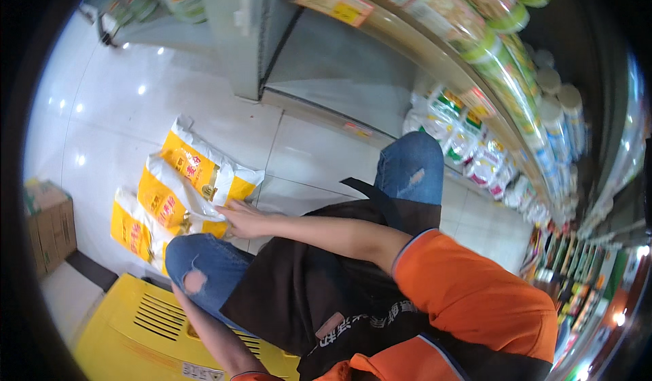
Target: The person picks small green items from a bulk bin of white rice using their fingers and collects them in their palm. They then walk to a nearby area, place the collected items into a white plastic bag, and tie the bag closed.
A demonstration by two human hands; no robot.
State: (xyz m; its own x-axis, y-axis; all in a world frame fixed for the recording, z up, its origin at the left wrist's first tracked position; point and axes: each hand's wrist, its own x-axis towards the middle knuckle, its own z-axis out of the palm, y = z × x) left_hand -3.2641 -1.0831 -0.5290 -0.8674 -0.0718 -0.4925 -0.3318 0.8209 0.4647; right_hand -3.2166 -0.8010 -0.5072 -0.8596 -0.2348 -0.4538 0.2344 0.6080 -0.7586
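Three yellow-and-white plastic flour bags lie close together on the tiled floor before me. My right hand (245, 219) reaches across between my knees, its fingers closed around the near end of the middle bag (162, 197). Beyond it the far bag (196, 159) lies flat, partly overlapped by the middle one. The third bag (132, 230) is on the left, its near end hidden behind my left knee (204, 259). My left forearm runs down past that knee, and the left hand is hidden behind it. All the bags bear printed writing.
A yellow plastic housing with slots (122, 320) stands at the lower left. Past it is a cardboard box (53, 233). A store shelf (402, 37) with green packages curves along the right, white bagged goods (458, 136) below it. A grey upright panel (229, 39) stands ahead.
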